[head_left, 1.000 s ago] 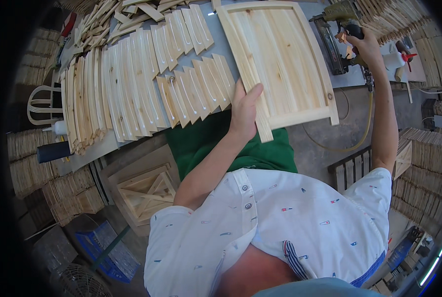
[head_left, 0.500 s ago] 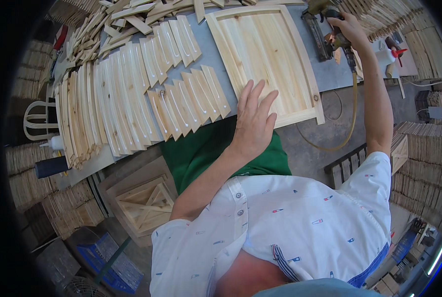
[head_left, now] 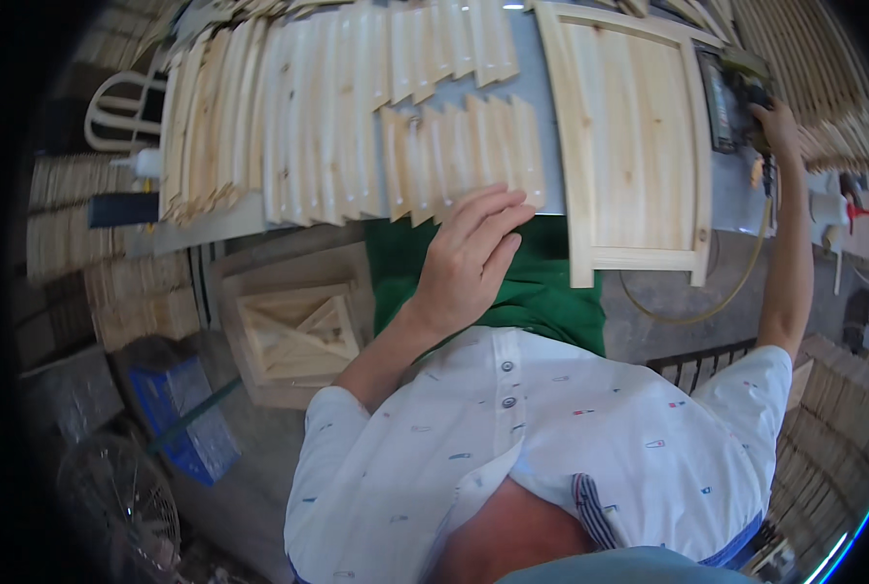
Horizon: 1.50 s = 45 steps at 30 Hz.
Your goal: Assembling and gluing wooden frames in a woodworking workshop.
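My left hand [head_left: 469,255] is over the front ends of short angled wooden strips [head_left: 454,146], fingers stretched and slightly bent, holding nothing; whether the fingertips touch the strips I cannot tell. White glue lines run along those strips. Off to the right, my right hand [head_left: 781,131] is closed round the handle of a nail gun [head_left: 743,83], which lies beside a wooden panel with a raised frame [head_left: 634,146]. A yellowish air hose [head_left: 746,287] hangs from the gun past the table edge. The panel's near end juts over that edge.
Long glued strips [head_left: 318,127] and a pile of bare strips [head_left: 211,127] cover the grey table's left. White glue bottles lie at the left [head_left: 145,163] and right [head_left: 828,208]. Below stands a wooden crossed frame [head_left: 298,331]; a fan [head_left: 123,496] is lower left.
My left hand has gone from the panel's near left edge to the short glued strips. My right hand stays on the nail gun. The whole view has turned and shifted.
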Available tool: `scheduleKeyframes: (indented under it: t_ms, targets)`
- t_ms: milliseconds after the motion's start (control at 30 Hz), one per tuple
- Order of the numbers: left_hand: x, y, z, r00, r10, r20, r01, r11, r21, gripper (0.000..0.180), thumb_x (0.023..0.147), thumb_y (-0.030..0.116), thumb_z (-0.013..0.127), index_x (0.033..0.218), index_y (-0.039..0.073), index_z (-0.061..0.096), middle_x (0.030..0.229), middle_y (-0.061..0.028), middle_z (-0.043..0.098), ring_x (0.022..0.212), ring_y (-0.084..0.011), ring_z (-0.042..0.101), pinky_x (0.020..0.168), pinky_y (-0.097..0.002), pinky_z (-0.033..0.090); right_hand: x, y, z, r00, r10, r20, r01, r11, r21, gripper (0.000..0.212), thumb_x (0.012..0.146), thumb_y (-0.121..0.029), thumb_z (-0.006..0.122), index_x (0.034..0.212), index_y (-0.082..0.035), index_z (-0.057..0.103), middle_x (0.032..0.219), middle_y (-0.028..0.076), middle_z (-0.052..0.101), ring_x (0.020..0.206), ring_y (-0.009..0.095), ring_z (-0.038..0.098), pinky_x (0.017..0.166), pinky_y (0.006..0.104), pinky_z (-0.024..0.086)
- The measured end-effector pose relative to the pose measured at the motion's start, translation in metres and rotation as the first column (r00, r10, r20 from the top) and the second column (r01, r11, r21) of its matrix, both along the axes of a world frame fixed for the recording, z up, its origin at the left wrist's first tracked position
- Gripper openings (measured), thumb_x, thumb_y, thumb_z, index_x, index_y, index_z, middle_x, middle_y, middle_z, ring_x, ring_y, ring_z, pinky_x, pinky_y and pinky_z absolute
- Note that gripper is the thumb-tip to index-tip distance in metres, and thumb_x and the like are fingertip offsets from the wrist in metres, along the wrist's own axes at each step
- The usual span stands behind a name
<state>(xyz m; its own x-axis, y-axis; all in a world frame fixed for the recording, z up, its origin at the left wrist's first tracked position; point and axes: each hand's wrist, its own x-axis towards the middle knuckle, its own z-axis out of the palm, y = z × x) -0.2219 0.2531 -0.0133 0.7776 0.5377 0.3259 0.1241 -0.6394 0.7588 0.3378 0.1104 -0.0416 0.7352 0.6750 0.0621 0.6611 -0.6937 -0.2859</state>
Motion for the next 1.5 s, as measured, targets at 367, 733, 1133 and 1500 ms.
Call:
scheduleKeyframes:
  t_ms: [367, 733, 1133, 1500]
  targets:
    - [-0.042, 0.038, -0.006, 0.950, 0.291, -0.114, -0.269, 0.947, 0.174, 0.035, 0.078, -0.003, 0.066, 0.112, 0.005, 0.064, 0.119, -0.0110, 0.060, 0.114, -0.0291, 0.056, 0.095, -0.0370, 0.046, -0.180, 0.085, 0.025, 0.965, 0.262, -0.016, -0.229, 0.869, 0.438, 0.039, 0.092, -0.026, 0.061, 0.122, -0.001, 0.059, 0.112, 0.017, 0.067, 0.103, 0.026, 0.065, 0.088, 0.0335, 0.048]
    - [-0.155, 0.122, -0.023, 0.610, 0.776, -0.162, -0.704, 0.625, 0.337, 0.038, 0.078, 0.011, 0.069, 0.115, 0.004, 0.062, 0.117, -0.0135, 0.059, 0.112, -0.0313, 0.053, 0.096, -0.0390, 0.044, -0.365, 0.192, 0.041, 0.615, 0.698, -0.367, -0.530, 0.710, 0.463, 0.033, 0.094, -0.020, 0.060, 0.121, -0.001, 0.060, 0.107, 0.014, 0.068, 0.098, 0.022, 0.065, 0.086, 0.0325, 0.050]
    - [-0.188, 0.149, -0.031, 0.659, 0.721, -0.213, -0.741, 0.671, -0.024, 0.037, 0.079, 0.013, 0.069, 0.114, 0.002, 0.064, 0.109, -0.0128, 0.061, 0.098, -0.0245, 0.059, 0.089, -0.0339, 0.046, -0.381, 0.166, 0.051, 0.524, 0.709, -0.471, -0.511, 0.705, 0.492, 0.033, 0.095, -0.019, 0.060, 0.120, 0.001, 0.059, 0.106, 0.015, 0.068, 0.096, 0.021, 0.065, 0.084, 0.0330, 0.051]
    - [-0.179, 0.145, -0.026, 0.458, 0.835, -0.305, -0.839, 0.519, 0.164, 0.038, 0.080, 0.009, 0.065, 0.116, -0.001, 0.061, 0.103, -0.0129, 0.063, 0.087, -0.0206, 0.062, 0.082, -0.0318, 0.049, -0.413, 0.159, 0.069, 0.430, 0.727, -0.535, -0.545, 0.682, 0.489, 0.032, 0.095, -0.018, 0.059, 0.121, 0.002, 0.059, 0.099, 0.009, 0.068, 0.094, 0.015, 0.064, 0.086, 0.0283, 0.049]
